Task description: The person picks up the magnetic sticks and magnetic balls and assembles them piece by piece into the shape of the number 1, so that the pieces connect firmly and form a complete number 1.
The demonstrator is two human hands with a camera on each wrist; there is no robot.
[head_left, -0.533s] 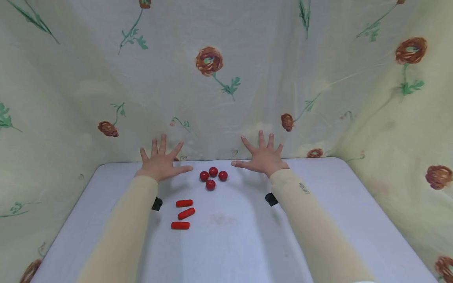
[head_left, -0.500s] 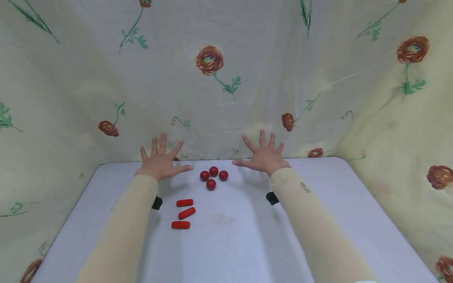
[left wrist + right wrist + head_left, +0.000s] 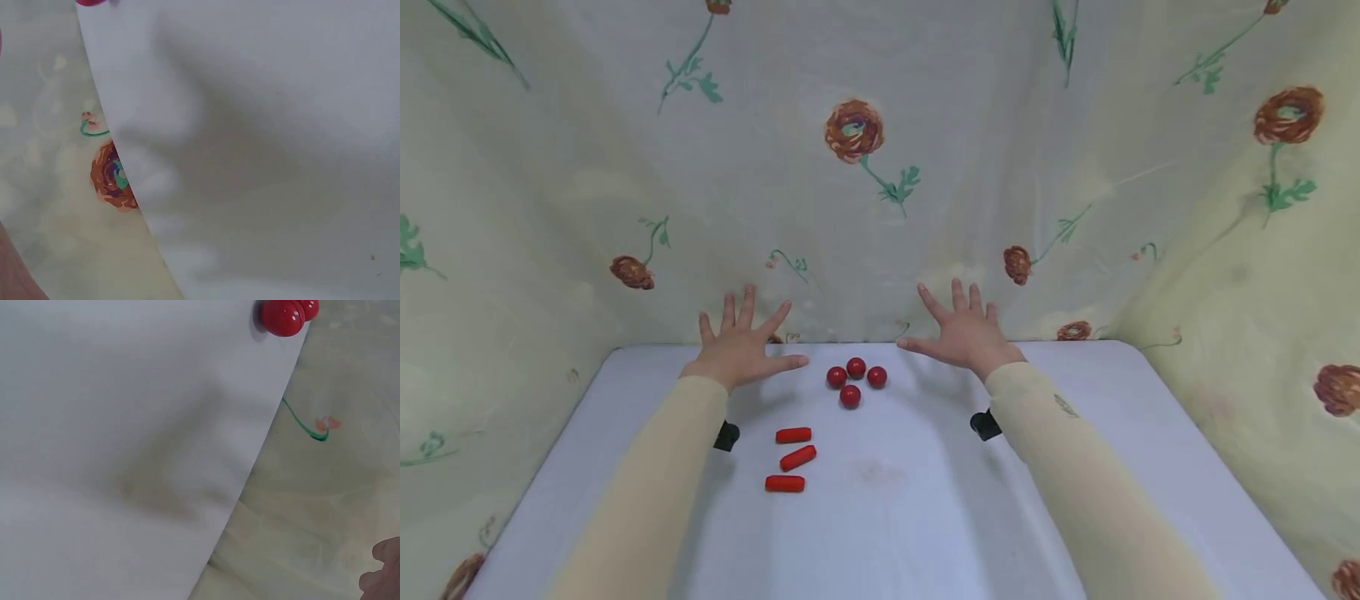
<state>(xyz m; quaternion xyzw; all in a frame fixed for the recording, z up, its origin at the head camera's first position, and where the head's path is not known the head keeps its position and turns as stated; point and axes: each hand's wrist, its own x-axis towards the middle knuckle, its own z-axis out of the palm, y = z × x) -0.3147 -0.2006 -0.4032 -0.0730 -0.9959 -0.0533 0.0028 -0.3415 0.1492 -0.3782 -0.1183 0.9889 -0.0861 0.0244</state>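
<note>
Four red balls [image 3: 850, 397] cluster just below the middle of the head view, between your left hand [image 3: 735, 350] and right hand [image 3: 967, 340]; both hold nothing, fingers spread, likely leaving balls and three red sticks [image 3: 797, 457], lower left of center, unobscured.

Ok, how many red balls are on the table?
4, near the back edge of the table: far ball, left ball and right ball slightly nearer, near ball in front of those. None looks hidden.
</note>
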